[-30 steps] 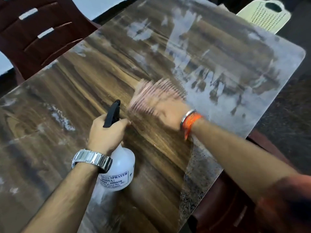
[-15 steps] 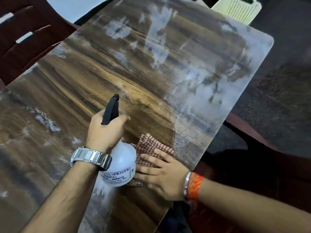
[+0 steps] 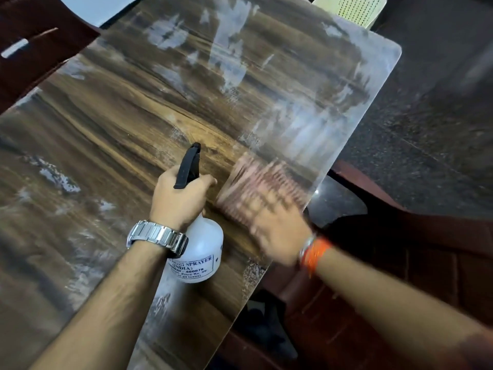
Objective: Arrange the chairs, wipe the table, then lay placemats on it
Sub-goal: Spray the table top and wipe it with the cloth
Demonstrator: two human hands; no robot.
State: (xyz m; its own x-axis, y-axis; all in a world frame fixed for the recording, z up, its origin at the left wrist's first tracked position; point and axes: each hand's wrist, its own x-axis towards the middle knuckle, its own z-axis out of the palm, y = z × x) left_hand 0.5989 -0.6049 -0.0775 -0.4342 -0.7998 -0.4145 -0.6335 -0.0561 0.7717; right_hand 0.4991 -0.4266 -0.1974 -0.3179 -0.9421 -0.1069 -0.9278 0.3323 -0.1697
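A wood-grain table (image 3: 112,134) fills the view, with wet smears across its far half and left side. My left hand (image 3: 179,198) grips the neck of a white spray bottle (image 3: 202,252) with a black trigger, standing on the table. My right hand (image 3: 277,231), blurred by motion, presses flat on a red checked cloth (image 3: 256,185) near the table's right edge, just right of the bottle. No placemats are in view.
A dark red chair (image 3: 34,41) stands at the table's far left. Another dark red chair (image 3: 386,236) sits under the right edge. A pale perforated chair back (image 3: 354,9) shows at the far end. Dark speckled floor (image 3: 440,129) lies to the right.
My right hand swept the cloth from mid-table back toward me beside the bottle, and now pushes it away again along the right edge. The left hand and bottle stayed put.
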